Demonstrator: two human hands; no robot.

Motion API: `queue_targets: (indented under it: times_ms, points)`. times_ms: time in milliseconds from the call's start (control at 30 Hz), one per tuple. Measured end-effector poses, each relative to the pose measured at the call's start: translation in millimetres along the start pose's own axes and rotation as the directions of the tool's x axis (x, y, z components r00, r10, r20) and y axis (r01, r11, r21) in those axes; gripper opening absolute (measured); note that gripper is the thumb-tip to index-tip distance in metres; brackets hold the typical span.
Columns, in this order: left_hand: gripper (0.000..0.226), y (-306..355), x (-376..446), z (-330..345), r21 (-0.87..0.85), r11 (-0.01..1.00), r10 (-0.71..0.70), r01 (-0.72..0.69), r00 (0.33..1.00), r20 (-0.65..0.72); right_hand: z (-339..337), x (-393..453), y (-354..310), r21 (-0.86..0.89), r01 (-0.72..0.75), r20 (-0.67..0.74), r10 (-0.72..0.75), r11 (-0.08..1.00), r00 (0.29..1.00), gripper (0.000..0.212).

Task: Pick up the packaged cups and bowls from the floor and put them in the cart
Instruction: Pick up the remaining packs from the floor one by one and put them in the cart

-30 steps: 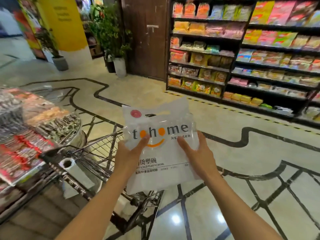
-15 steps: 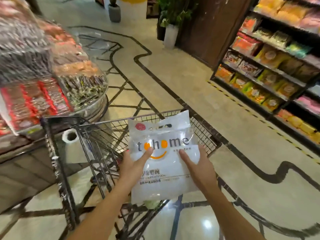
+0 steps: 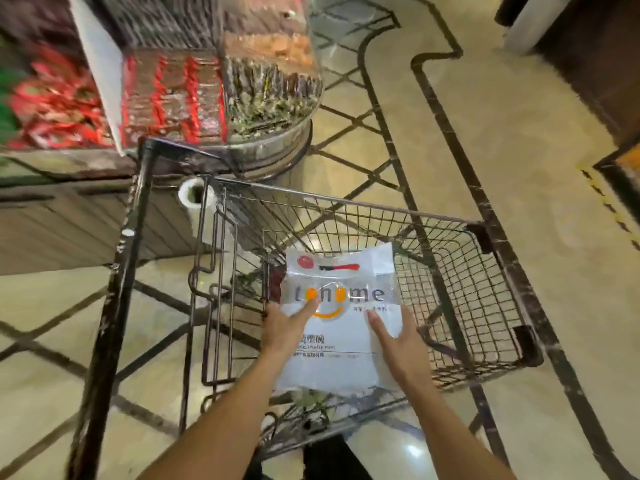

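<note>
Both hands, left (image 3: 287, 329) and right (image 3: 403, 344), grip the pack (image 3: 337, 327) mid-frame over the cart (image 3: 485, 306); I'd lower it flat, then release.

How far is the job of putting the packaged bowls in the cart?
Picked up: both hands, left hand and right hand, grip the white bowl package. In hand: it is held over the wire cart basket. Left: lower and release it. Other packages are not in view.
</note>
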State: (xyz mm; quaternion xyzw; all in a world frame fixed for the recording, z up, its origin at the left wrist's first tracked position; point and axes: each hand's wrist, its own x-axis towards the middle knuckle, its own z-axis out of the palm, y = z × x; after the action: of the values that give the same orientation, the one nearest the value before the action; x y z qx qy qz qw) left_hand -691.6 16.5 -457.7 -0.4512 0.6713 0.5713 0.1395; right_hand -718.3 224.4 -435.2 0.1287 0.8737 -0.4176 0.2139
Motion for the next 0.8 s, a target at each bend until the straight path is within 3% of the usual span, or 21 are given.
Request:
queue_targets:
  times_ms: [133, 200, 367, 467, 567, 733, 800]
  points:
    - [0.065, -19, 13, 22, -0.005, 0.996, -0.092, 0.092, 0.994, -0.057, 7, 29, 33, -0.006, -0.059, 0.098, 0.059, 0.998, 0.993, 0.104]
    - [0.060, -21, 14, 29, 0.016, 0.995, -0.096, 0.098, 0.991, -0.092, 13, 40, 38, 0.023, -0.071, 0.150, 0.067, 0.997, 0.986, 0.102]
    - [0.083, -20, 24, 32, 0.032, 0.996, -0.075, 0.084, 0.974, -0.212, 27, 66, 39, -0.032, -0.080, 0.265, 0.086, 0.996, 0.961, 0.126]
    - [0.102, -18, 24, 27, 0.115, 0.991, -0.043, 0.069, 0.977, -0.209, 29, 72, 37, -0.039, -0.132, 0.322, 0.137, 0.991, 0.937, 0.122]
    - [0.091, -13, 18, 25, 0.230, 0.973, 0.026, 0.017, 0.982, -0.185, 27, 74, 35, -0.025, -0.154, 0.326, 0.154, 0.988, 0.933, 0.102]
    - [0.081, 6, 2, 17, 0.413, 0.907, 0.163, -0.081, 0.972, -0.169, 18, 65, 3, -0.098, -0.038, 0.326, 0.068, 0.994, 0.943, 0.120]
    - [0.087, 17, -8, 3, 0.484, 0.863, 0.249, -0.145, 0.956, -0.158, 15, 59, -16, -0.195, 0.065, 0.305, -0.003, 0.979, 0.952, 0.116]
